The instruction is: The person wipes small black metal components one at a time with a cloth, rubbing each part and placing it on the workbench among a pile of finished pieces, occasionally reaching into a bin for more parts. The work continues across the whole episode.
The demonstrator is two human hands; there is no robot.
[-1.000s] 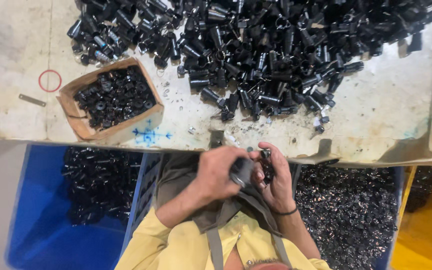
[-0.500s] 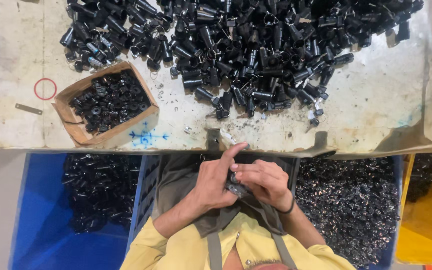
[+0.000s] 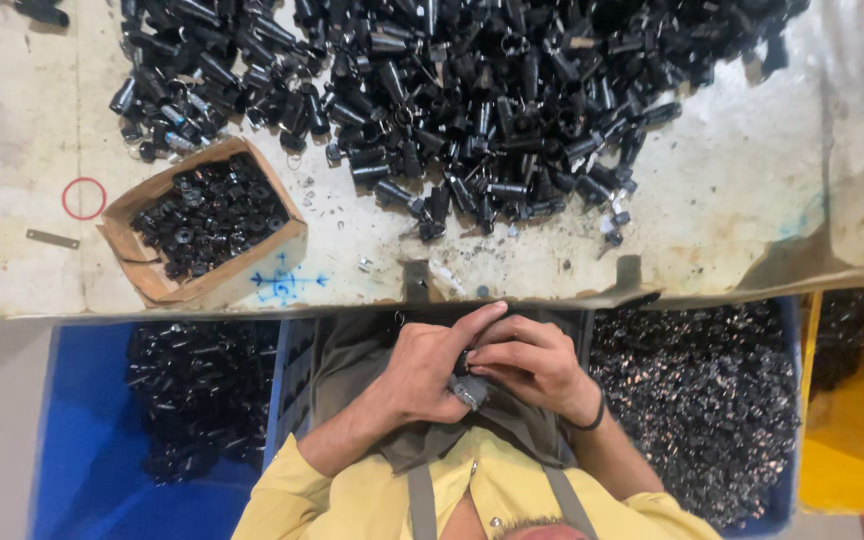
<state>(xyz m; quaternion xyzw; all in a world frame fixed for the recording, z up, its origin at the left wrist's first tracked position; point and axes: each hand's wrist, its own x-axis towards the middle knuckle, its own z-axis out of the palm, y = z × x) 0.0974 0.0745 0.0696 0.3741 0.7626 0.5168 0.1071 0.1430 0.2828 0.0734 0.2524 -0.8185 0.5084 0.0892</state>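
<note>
A: Going left to right, what's there?

B: A blue bin point(image 3: 82, 440) of dark parts under the table point(image 3: 12, 120), a cardboard box point(image 3: 202, 225) of small black pieces on it, and a big heap of black cylindrical parts point(image 3: 472, 100) across the top.

A: And the hands?

B: Both are close to the chest, below the table edge. The left hand point(image 3: 427, 375) has its grip closed on a small black-and-metal part point(image 3: 467, 385); the right hand point(image 3: 532, 365) pinches the same piece from the other side.

A: Which step?

B: Fitting or twisting the part, I'd judge. It calls for steady, fine finger work. Right of them sit a bin of shiny scraps point(image 3: 702, 400) and a yellow bin point(image 3: 852, 440).
</note>
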